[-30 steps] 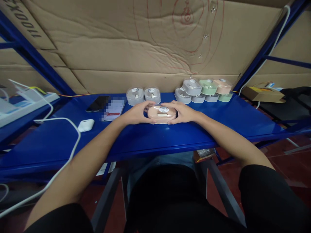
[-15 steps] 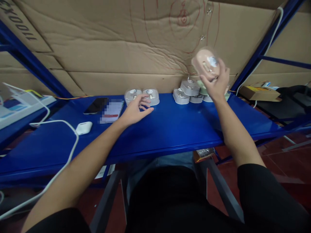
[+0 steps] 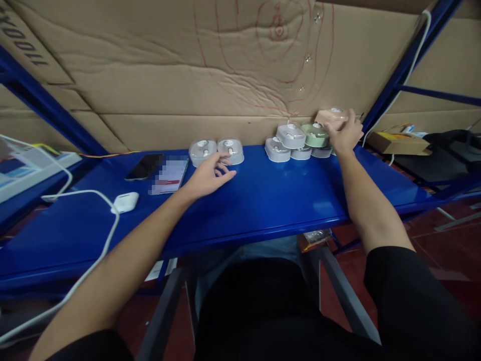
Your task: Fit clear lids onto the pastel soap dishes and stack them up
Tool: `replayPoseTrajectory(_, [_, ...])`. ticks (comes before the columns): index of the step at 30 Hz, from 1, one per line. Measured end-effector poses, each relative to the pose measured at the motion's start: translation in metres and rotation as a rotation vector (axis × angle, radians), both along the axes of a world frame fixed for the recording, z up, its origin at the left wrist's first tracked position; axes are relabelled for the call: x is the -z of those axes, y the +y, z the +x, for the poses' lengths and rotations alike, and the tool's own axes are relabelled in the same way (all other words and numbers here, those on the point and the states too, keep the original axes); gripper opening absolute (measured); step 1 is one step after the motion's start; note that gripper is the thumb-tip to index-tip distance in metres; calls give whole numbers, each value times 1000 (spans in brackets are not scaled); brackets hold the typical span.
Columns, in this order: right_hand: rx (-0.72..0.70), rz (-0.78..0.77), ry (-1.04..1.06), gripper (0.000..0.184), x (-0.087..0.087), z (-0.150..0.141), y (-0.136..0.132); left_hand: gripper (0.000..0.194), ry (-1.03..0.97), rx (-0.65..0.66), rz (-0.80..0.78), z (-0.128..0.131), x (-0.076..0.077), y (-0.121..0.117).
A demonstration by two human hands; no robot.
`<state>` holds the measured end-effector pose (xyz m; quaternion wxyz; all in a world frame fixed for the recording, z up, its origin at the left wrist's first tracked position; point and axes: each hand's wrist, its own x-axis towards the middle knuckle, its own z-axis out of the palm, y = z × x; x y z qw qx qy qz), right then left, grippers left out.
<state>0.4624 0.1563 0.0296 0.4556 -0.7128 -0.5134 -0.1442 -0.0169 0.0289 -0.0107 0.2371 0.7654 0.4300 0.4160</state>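
Observation:
My right hand (image 3: 344,134) is closed around a peach-coloured plastic box (image 3: 331,117) with a clear rounded cover, at the upper right end of a stack. Beneath and beside it are a green box (image 3: 314,135) and a grey box (image 3: 291,136) on the second level. Several similar boxes form the bottom row, among them a grey one (image 3: 278,150) at its left end. My left hand (image 3: 212,175) hovers open over the blue table, fingers apart and holding nothing. Just behind it stand two clear-covered boxes, a left one (image 3: 203,150) and a right one (image 3: 232,150), side by side.
Left on the blue table (image 3: 263,200) lie a dark phone (image 3: 145,166), a phone with a lit screen (image 3: 171,174) and a white earbud case (image 3: 126,202). A white cable (image 3: 112,235) crosses my left arm. Cardboard (image 3: 169,100) backs the table; an open carton (image 3: 398,144) sits right.
My right hand has lowered the peach box from the air onto the right end of the stack, turning it flatter. My left hand has barely moved and stays open.

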Motion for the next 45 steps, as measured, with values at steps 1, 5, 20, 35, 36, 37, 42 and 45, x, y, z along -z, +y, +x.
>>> replayPoseTrajectory(1, [28, -22, -2, 91, -1, -2, -1, 57, 5, 1, -2, 0, 0, 0])
replayPoseTrajectory(5, [78, -61, -9, 88, -2, -9, -1, 57, 27, 2, -7, 0, 1, 1])
replayPoseTrajectory(20, [-638, 66, -487, 65, -5, -157, -54, 45, 130, -86, 106, 4, -1, -1])
replayPoseTrajectory(35, [-918, -327, -738, 69, 30, -292, -82, 19, 51, -516, 273, 4, -17, -2])
replayPoseTrajectory(36, [-916, -303, -732, 65, 29, -287, -89, 18, 55, -517, 275, 4, -17, -2])
replayPoseTrajectory(37, [-910, -282, -719, 61, 27, -281, -95, 17, 58, -517, 278, 4, -16, -2])
replayPoseTrajectory(42, [-790, -202, -564, 59, 10, -258, -124, 12, 60, -455, 312, 0, -12, 1])
replayPoseTrajectory(45, [-709, -321, -467, 80, 3, -250, -133, 22, 65, -343, 330, 0, -9, 1])
